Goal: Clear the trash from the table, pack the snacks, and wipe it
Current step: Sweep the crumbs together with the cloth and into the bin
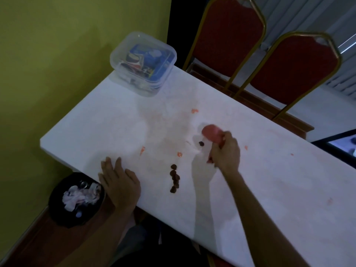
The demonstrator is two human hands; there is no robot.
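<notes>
My right hand (225, 151) grips a pink cloth (212, 134) held just over the white table (269, 180) near its middle. My left hand (119, 182) lies flat on the table's near left edge with straight fingers. A row of several dark brown round snack pieces (175, 178) lies between my hands, and one more dark piece (201, 143) sits beside the cloth. Small pink scraps (179, 154) and faint pink smears dot the tabletop. A clear plastic box (143, 63) holding blue snack packets stands at the table's far left corner.
A black bin (76, 199) with crumpled pale wrappers stands on the floor below the table's left corner. Two red chairs with gold frames (234, 35) stand behind the table. A yellow-green wall runs along the left.
</notes>
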